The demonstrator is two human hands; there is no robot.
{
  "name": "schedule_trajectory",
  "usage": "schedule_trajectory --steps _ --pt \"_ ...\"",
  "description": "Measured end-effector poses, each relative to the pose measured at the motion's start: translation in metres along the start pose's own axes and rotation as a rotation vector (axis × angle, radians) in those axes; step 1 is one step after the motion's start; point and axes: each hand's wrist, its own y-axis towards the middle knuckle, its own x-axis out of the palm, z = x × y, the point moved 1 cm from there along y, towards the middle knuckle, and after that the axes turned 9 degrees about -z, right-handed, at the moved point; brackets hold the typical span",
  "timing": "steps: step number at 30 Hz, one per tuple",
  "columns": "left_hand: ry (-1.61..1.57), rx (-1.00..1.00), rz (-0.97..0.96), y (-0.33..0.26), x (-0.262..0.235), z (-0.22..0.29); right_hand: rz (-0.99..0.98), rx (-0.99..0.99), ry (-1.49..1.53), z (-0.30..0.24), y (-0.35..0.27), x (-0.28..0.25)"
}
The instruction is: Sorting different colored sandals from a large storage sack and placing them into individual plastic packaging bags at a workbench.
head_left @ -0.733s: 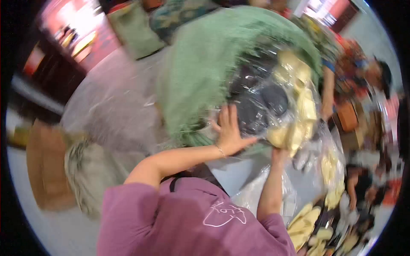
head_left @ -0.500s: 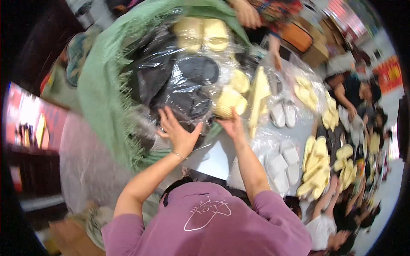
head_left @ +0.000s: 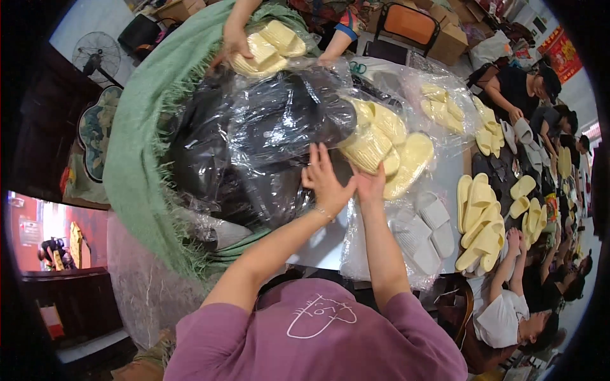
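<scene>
Light-grey ribbed slippers [head_left: 416,244] in clear plastic already lie out on the pale tabletop [head_left: 324,251]. Beyond, the right hand [head_left: 370,185], partly open, touches bagged pale-yellow ribbed slippers [head_left: 368,149], its grip unclear. The left hand [head_left: 328,184], fingers spread, meets a black plastic-wrapped bundle [head_left: 273,130], seemingly holding nothing. The frayed green woven sack [head_left: 136,152] surrounds that bundle, so looks only partly emptied.

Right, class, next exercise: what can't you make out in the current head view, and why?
All in the head view:
Hidden: whatever lies under the dark bagged bundle in the green woven sack, which the bundle covers.
Blurred: the bundle's outlines, broken up by glare on its clear plastic.
Hidden: the palm of the left hand, turned down and covered by its back.
Cut off: a co-worker's arm, by the top edge.
Too small: details beyond the bright opening.
</scene>
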Motion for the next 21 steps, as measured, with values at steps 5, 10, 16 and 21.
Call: schedule_trajectory --steps 5,10,16,21 --pt "-0.313 -0.018 -0.364 0.004 0.015 0.006 0.017 0.153 -0.262 -0.018 -0.005 -0.053" --pt "0.105 0.697 -0.203 -0.016 -0.146 0.04 0.319 0.221 -0.614 0.031 -0.093 -0.014" --pt "0.964 0.15 0.173 0.008 -0.286 -0.087 -0.554 -0.568 -2.218 0.09 -0.126 0.056" --pt "0.997 -0.21 0.301 0.038 -0.391 -0.148 -0.324 -0.424 -2.443 0.078 -0.034 0.059"
